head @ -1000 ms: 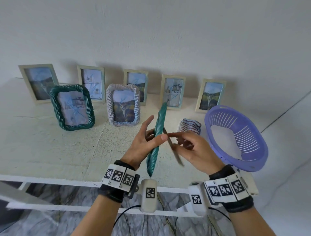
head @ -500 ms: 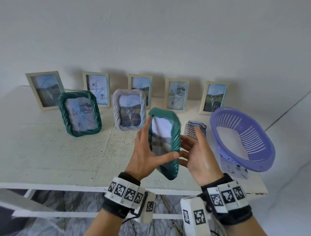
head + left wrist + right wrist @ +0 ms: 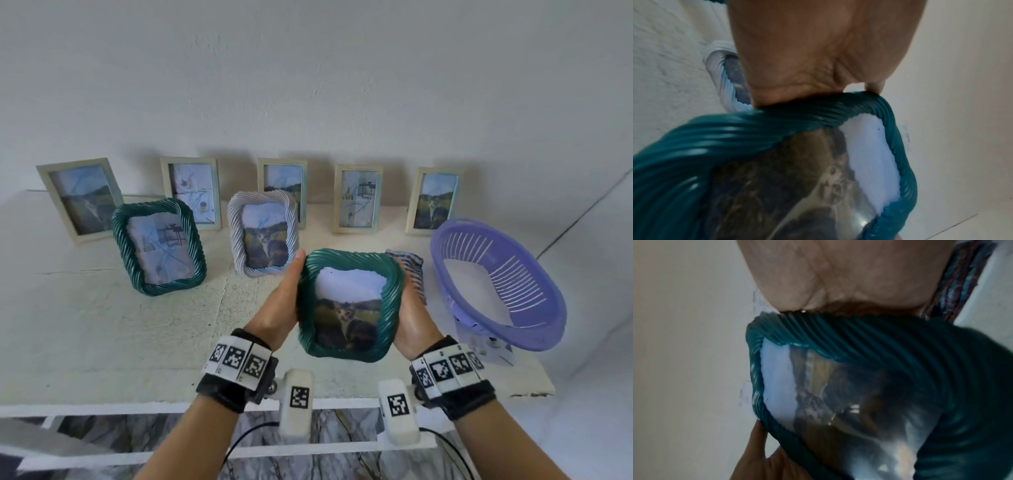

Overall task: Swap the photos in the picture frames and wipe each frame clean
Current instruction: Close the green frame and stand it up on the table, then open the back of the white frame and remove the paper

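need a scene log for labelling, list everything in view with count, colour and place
held frame: 1, dark green, cat photo, between both hands
standing green frame: 1, dark green, table left
white twisted frame: 1, table centre
plain frames: 5, pale, row along wall
cloth: 1, striped, behind right hand
basket: 1, purple, tilted, table right
table: 1, white
left hand: grips frame's left edge
right hand: grips frame's right edge
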Motion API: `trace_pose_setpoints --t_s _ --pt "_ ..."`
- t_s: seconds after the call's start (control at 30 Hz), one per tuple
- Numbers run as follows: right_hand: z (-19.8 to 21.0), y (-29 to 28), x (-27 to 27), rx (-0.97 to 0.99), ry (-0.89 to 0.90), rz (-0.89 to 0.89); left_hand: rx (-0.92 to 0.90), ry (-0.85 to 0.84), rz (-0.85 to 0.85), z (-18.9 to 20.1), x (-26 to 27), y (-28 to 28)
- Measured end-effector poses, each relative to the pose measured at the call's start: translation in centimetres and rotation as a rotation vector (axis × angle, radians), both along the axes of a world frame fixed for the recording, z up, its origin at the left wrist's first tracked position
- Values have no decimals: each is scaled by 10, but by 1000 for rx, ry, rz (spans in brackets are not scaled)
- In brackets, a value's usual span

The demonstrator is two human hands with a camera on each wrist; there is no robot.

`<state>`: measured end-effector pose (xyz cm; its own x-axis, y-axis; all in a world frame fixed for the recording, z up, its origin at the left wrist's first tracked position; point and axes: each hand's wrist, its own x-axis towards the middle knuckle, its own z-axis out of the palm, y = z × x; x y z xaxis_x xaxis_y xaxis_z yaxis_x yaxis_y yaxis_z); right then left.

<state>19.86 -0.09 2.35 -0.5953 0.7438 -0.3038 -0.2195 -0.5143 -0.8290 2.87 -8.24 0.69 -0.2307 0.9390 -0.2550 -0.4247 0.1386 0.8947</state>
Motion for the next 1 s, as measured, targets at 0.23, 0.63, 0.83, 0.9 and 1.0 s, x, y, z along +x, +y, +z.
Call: trace_pose_setpoints --t_s 0.23,0.63,0.83,0.9,1.0 --pt "-4 85 -9 236 -347 -21 -90 261 198 8 -16 70" --pt "-13 175 -28 683 -558 131 -282 468 374 -1 -16 146" --pt "-27 186 -32 710 -605 160 -324 590 280 -12 -28 152" --pt "-29 187 -32 713 -621 153 -341 571 260 -13 -31 152" --pt "-30 188 -34 696 -627 128 -336 422 268 -23 -34 147"
